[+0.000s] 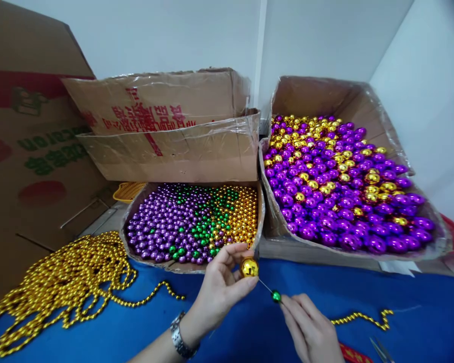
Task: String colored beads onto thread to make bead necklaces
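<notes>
A large shiny gold bead (249, 267) sits between the thumb and fingers of my left hand (221, 282), which wears a metal-band watch (179, 335). From this bead a thin thread (265, 286) runs down to a small green bead (276, 296). My right hand (312, 327) has its fingertips closed at the right side of the green bead; its thumb is mostly hidden. Just behind my left fingers stands a low cardboard box (192, 268) of small purple, green and gold beads (166, 217). A short gold bead strand (363, 317) emerges right of my right hand.
A pile of gold bead strands (71, 272) lies left on the blue cloth (245, 333). A bigger box (397, 121) of purple and gold beads stands right. Scissors-like metal tips (380, 348) and a red object (353, 354) show lower right. Cardboard (30, 126) rises left.
</notes>
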{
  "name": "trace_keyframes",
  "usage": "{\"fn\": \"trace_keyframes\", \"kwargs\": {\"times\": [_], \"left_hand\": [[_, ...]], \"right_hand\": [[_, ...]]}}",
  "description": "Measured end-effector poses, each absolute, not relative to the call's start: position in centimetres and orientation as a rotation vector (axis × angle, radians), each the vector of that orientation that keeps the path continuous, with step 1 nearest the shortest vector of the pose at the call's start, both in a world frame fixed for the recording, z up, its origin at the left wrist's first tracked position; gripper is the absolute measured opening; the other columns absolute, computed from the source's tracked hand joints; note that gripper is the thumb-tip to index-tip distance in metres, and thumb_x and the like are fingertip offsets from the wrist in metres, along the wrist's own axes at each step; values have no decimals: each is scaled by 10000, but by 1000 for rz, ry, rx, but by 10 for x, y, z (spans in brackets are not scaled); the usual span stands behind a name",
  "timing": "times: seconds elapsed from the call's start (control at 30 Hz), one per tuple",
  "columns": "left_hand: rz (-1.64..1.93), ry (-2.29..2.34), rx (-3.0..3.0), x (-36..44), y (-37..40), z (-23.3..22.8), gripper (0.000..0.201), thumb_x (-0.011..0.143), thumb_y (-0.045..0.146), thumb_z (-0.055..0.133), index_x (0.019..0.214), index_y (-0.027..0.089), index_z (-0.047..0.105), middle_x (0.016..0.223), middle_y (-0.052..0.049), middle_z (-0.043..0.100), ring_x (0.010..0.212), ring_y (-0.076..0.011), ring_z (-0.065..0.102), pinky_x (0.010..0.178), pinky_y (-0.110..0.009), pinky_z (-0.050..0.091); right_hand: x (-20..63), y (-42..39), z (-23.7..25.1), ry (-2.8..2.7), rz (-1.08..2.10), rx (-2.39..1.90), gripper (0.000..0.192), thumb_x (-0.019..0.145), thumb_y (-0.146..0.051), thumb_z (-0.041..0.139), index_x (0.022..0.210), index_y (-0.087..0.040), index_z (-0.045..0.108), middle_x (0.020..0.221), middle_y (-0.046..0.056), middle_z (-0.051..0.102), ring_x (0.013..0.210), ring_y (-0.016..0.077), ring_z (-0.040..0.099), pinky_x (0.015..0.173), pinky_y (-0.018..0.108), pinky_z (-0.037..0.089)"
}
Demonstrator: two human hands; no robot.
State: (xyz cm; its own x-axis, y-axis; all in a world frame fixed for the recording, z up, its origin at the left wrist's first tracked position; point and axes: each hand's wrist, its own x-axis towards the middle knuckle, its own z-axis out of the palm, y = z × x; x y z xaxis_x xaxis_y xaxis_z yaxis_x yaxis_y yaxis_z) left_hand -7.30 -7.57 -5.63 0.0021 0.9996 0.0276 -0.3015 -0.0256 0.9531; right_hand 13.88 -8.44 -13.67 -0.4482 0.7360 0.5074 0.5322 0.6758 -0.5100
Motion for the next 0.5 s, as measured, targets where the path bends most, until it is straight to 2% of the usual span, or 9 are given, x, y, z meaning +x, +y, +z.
{"fn": "trace_keyframes", "kwargs": {"times": [0.13, 0.3, 0.5], "left_hand": [[1352, 960, 950, -73, -77, -53, 477, 714, 137, 733, 1140, 212, 532, 1127, -89, 588, 1011, -190, 543, 811, -267, 464], [1344, 909, 913, -74, -77, -51, 484, 713, 114, 732, 1144, 203, 530, 1121, -78, 583, 974, -158, 539, 803, -246, 454], [1277, 907, 940, -73, -78, -55, 457, 737, 141, 718, 1145, 201, 520, 1130, -81, 580, 934, -142, 555, 791, -241, 462]], "right_hand": [[136, -86, -130, -2122, 552, -931, 258, 934, -145, 430, 1137, -193, 581, 789, 52, 600, 656, 123, 628, 632, 188, 524], [135, -90, -130, -2071, 444, -982, 255, 935, -149, 420, 1108, -194, 602, 822, 67, 600, 691, 140, 638, 668, 216, 522], [134, -91, -123, -2128, 636, -944, 245, 939, -155, 414, 1116, -200, 576, 771, 35, 574, 623, 114, 614, 595, 187, 514]]}}
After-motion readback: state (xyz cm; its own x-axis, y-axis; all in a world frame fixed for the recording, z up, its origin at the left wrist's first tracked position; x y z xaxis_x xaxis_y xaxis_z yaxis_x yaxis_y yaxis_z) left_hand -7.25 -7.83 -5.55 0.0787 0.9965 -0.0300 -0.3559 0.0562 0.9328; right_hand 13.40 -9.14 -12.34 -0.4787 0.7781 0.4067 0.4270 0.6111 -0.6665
